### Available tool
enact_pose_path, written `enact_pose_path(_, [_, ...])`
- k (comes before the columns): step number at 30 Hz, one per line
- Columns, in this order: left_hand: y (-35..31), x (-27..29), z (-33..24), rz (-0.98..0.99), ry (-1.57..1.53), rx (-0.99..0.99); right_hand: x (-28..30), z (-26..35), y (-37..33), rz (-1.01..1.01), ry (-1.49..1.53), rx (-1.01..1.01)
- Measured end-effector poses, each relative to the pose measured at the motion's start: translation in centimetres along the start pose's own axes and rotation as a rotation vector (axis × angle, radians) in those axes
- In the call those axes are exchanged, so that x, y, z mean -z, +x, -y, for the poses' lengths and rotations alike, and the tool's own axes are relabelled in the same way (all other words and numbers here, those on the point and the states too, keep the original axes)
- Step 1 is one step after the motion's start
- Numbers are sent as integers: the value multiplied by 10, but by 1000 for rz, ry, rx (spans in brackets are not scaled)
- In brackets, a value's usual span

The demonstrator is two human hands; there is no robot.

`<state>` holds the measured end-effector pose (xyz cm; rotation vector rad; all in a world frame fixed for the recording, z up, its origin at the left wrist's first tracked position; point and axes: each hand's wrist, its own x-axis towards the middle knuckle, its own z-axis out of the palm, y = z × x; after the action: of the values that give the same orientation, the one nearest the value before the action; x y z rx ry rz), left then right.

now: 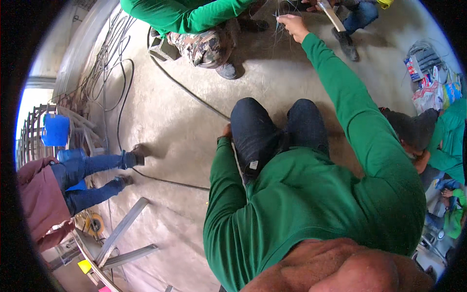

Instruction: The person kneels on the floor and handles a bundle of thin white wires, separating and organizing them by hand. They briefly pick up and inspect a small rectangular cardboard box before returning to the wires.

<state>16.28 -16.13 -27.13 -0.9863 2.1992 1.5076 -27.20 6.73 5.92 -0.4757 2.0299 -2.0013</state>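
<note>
My right arm reaches far forward, and my right hand (293,27) is closed in a pinch at a loose bunch of thin, pale strands (282,18) that look like fine wire. Low beside my left knee is my left hand (227,130). Only a small part of it shows, and the knee and sleeve hide its fingers. Close to my right hand, another person's hand grips a pale flat bar (332,17). A co-worker's green sleeve (214,17) reaches toward the same strands from the left.
A black cable (187,92) runs across the concrete floor toward my left knee. Coiled cables (114,63) lie along the left wall. A person in jeans (92,168) stands left, near metal bars (121,231). Bags (430,95) and more people are at right.
</note>
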Motion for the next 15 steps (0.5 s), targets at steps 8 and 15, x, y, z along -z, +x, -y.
enact_pose_path(8, [26,0,-15,14,-46,-12,20,1,14,27,128,-123])
enact_pose_path(15, [34,-9,-5,99,-102,-7,21,20,-8,33,25,-97])
